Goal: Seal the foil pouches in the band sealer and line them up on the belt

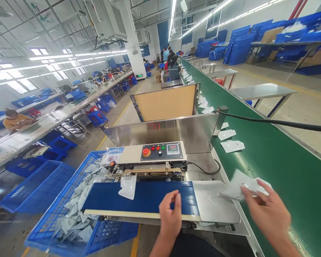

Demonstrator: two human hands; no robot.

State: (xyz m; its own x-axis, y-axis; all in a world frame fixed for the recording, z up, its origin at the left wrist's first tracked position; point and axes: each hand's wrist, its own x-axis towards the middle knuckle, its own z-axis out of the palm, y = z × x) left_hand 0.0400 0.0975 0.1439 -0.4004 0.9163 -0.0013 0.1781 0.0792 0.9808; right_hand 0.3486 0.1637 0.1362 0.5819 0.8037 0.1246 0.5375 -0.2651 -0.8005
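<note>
left of the machine (131, 154), a perforated blue plastic basket (45, 221) holds a crumpled heap of glossy, silvery-white pouches (76, 225). along the machine's near side runs a smooth blue belt (155, 200), where one flat pouch (127, 187) hangs by its edge from the machine's mechanism. in front of the machine, near the belt's right end, the left hand (171, 212) is raised, thumb and curled fingers almost ringed; nothing shows in that grip, and whether it is closed cannot be told. right of the machine, past a brushed metal plate (215, 203), the right hand (270, 207) reaches forward, its grip pinching a shiny white packet (235, 185), blurred, with one tapered end, above the green conveyor (305, 178).
</note>
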